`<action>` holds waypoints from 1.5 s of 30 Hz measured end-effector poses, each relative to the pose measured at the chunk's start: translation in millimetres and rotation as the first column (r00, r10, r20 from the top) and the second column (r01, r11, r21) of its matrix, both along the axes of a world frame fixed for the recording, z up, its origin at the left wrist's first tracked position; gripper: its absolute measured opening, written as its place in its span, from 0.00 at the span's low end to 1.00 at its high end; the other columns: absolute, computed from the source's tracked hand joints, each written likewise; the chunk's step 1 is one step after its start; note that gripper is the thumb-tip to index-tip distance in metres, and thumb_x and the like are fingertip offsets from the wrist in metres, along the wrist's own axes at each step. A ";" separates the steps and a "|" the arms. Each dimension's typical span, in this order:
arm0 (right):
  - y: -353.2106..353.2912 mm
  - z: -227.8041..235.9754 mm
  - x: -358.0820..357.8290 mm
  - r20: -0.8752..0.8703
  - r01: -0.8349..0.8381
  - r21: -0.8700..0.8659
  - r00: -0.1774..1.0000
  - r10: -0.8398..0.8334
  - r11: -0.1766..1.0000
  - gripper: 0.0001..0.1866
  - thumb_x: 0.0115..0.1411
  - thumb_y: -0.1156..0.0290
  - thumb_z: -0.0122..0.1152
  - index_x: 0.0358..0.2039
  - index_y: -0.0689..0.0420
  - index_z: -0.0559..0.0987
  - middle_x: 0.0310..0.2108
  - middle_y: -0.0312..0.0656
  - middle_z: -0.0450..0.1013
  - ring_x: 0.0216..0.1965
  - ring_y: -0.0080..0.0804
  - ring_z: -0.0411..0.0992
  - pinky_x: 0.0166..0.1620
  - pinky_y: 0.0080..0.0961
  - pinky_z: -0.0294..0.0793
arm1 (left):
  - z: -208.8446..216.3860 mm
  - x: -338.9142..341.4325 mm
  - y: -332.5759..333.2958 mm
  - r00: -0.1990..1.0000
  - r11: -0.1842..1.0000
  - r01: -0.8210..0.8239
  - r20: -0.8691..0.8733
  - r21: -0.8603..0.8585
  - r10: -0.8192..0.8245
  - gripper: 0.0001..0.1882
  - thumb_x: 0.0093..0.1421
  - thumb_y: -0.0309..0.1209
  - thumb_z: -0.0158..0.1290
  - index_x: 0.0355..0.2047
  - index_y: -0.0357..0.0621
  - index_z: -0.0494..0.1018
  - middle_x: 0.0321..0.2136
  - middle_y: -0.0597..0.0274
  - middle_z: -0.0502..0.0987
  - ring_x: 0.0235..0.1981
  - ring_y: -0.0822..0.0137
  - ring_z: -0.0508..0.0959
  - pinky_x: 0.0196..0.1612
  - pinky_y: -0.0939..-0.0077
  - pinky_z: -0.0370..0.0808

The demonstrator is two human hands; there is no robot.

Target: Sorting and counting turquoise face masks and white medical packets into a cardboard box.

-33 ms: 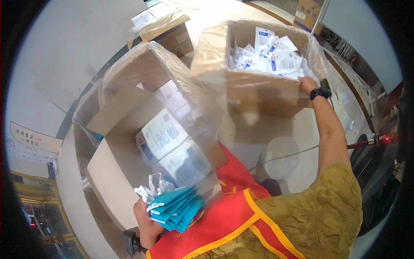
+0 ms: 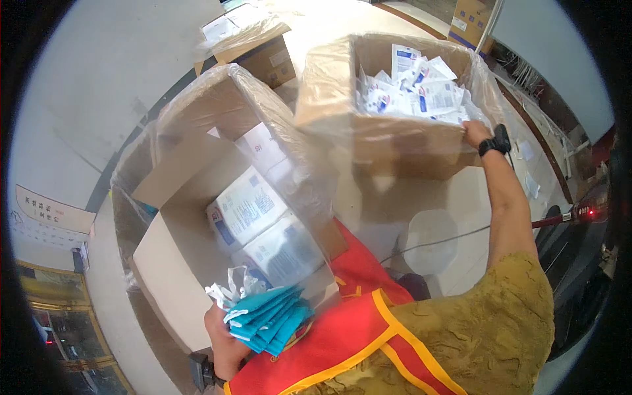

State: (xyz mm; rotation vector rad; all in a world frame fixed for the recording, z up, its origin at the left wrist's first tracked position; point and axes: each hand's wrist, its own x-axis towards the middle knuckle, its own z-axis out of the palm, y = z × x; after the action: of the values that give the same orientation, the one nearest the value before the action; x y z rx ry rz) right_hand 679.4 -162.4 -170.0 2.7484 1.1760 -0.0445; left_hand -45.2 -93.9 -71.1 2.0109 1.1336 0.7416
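Observation:
My left hand [image 2: 225, 336] is closed round a bundle of teal face masks [image 2: 273, 319] with white ear loops, low over the near edge of the left carton [image 2: 172, 263]. Inside that carton lie white printed packs [image 2: 249, 205] in neat stacks. My right arm reaches far out. The fingers of my right hand [image 2: 475, 133] are closed over the near rim of the right carton [image 2: 408, 148], by its right corner. Loose white and blue packets [image 2: 421, 92] are heaped in this carton, and a clear plastic liner hangs over its walls.
The left carton stands within a larger plastic-lined box [image 2: 247, 89]. Another carton [image 2: 266, 59] is behind it. A thin cable [image 2: 441, 236] crosses the floor beside a pale round shape [image 2: 431, 240]. At right is a dark object with a red light [image 2: 591, 212].
The right carton has shifted slightly to the right, and my right hand has moved with it, still on the rim. My left hand and the masks have stayed nearly in place.

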 end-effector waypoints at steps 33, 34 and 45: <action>103.0 -26.3 -241.5 -0.444 -0.389 0.563 0.602 0.663 0.729 0.27 0.50 0.73 0.57 0.50 0.67 0.65 0.38 0.63 0.73 0.44 0.57 0.72 0.46 0.44 0.71 | 68.6 69.3 -13.5 0.983 0.987 0.087 0.175 -0.134 -0.063 0.20 0.45 0.33 0.65 0.38 0.39 0.73 0.29 0.57 0.79 0.29 0.64 0.79 0.35 0.72 0.74; 107.9 -7.5 -264.2 -0.480 -0.397 0.494 0.618 0.623 0.774 0.27 0.50 0.74 0.57 0.50 0.68 0.64 0.36 0.64 0.73 0.42 0.58 0.73 0.44 0.45 0.71 | 60.7 69.5 -9.7 0.987 0.994 0.084 0.143 -0.073 -0.073 0.21 0.45 0.33 0.65 0.39 0.39 0.73 0.29 0.57 0.79 0.30 0.63 0.80 0.36 0.72 0.74; 79.9 -4.4 -315.3 -0.540 -0.295 0.584 0.554 0.633 0.756 0.26 0.51 0.67 0.63 0.45 0.66 0.63 0.38 0.64 0.72 0.43 0.60 0.72 0.45 0.47 0.71 | 67.9 86.3 -33.9 0.965 0.980 0.009 0.259 -0.201 0.044 0.24 0.46 0.33 0.65 0.42 0.36 0.72 0.33 0.59 0.81 0.34 0.69 0.79 0.40 0.74 0.74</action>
State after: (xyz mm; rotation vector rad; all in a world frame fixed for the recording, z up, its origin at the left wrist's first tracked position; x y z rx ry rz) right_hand 364.1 -82.5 -174.4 2.6623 2.3892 -1.0075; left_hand 41.1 -127.8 -3.2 1.6806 1.0280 0.8394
